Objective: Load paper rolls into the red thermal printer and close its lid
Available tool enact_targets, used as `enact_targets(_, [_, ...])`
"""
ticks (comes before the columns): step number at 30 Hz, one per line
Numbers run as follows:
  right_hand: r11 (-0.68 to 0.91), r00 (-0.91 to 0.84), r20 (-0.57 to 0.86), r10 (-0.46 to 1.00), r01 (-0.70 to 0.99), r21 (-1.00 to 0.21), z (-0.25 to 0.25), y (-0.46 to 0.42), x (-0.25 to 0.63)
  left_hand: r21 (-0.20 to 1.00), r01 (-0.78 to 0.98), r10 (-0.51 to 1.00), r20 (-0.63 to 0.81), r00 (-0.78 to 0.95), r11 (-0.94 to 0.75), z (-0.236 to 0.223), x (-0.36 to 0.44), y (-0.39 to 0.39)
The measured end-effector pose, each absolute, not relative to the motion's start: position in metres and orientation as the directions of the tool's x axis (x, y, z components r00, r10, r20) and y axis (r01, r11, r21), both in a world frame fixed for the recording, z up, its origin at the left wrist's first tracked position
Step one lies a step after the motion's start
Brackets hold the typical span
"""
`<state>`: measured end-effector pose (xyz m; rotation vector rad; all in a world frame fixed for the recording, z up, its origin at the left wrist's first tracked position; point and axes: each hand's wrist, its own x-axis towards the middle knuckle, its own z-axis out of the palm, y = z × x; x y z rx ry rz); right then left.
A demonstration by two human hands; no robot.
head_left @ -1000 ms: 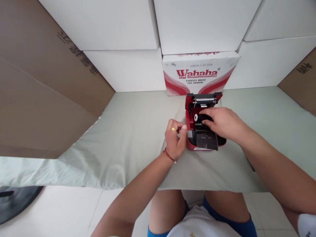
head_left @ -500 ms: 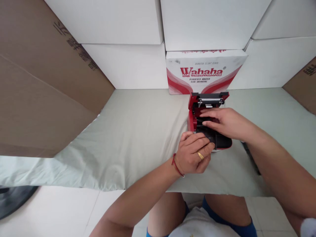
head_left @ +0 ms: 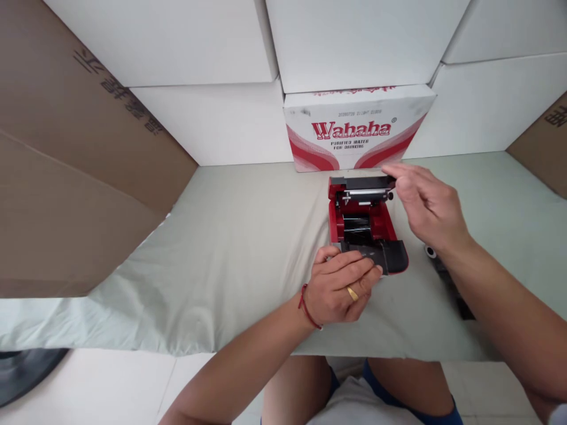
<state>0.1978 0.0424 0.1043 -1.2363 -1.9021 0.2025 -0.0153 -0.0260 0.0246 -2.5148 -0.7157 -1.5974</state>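
A small red printer (head_left: pixel 361 221) stands with its lid open on the pale green cloth (head_left: pixel 230 236); its black inner compartment shows. My left hand (head_left: pixel 339 286), with a gold ring and a red wrist cord, grips the printer's black front edge, fingers curled over it. Beside the raised lid at the back right hovers my right hand (head_left: pixel 427 203); its fingers are loosely spread and its fingertips are at the lid's right end, holding nothing. A dark object with a white round end (head_left: pixel 432 254) lies on the cloth under my right forearm, mostly hidden.
A red-and-white Wahaha carton (head_left: pixel 354 133) stands right behind the printer. White boxes (head_left: pixel 212 118) are stacked along the back. Brown cardboard (head_left: pixel 66 165) leans at the left, and another brown box (head_left: pixel 549 141) is at the far right. A dark round object (head_left: pixel 22 375) lies on the floor at left.
My right hand has come out of the printer's compartment and risen to the lid's right end. My left hand moved from the printer's left side to its front edge and stays there.
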Motion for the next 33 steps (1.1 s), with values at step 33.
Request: enact_targets(33, [0.905, -0.494, 0.768, 0.408, 0.332, -0.268, 0.039, -0.028, 0.217, 0.945, -0.111, 0.906, 0.326, 0.27, -0.307, 0.015, -0.062, 0.022])
